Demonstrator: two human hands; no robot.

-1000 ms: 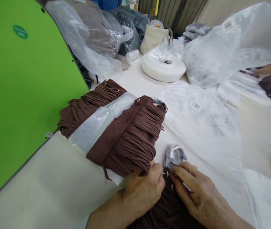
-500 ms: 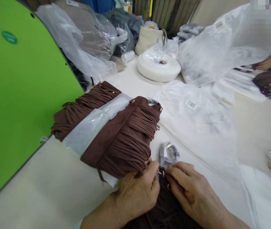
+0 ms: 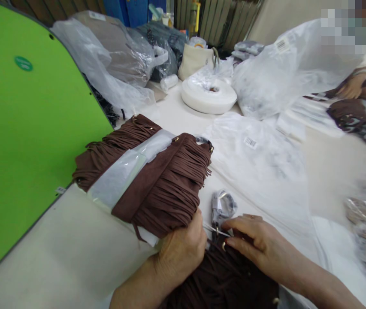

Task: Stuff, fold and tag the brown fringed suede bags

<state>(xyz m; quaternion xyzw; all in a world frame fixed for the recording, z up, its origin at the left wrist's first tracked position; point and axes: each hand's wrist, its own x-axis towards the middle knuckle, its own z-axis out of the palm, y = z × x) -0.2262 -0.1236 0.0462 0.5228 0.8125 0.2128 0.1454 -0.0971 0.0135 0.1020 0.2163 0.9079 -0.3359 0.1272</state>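
Note:
A dark brown fringed bag (image 3: 228,279) lies at the bottom, under both hands. My left hand (image 3: 184,246) is closed in a fist beside its upper edge, against the fringe of another brown bag. Between the hands a thin white strip (image 3: 213,229) stretches taut, running past a small metal ring. My right hand (image 3: 260,244) pinches at the strip's other end, thumb and forefinger close together near a gold ring. Just above is a plastic-wrapped loop (image 3: 224,204). The brown fringed bag (image 3: 166,184) with white wrapping across it sits to the upper left.
A green panel (image 3: 34,141) borders the left side. Behind stand a white roll of tape (image 3: 208,96), a cream bag (image 3: 195,60) and plastic-wrapped goods. A clear plastic bag (image 3: 260,150) lies flat on the right. A co-worker's hand (image 3: 352,88) is at far right.
My left hand has drawn away to the left from my right hand, and the white strip now shows stretched between them. The view has shifted slightly.

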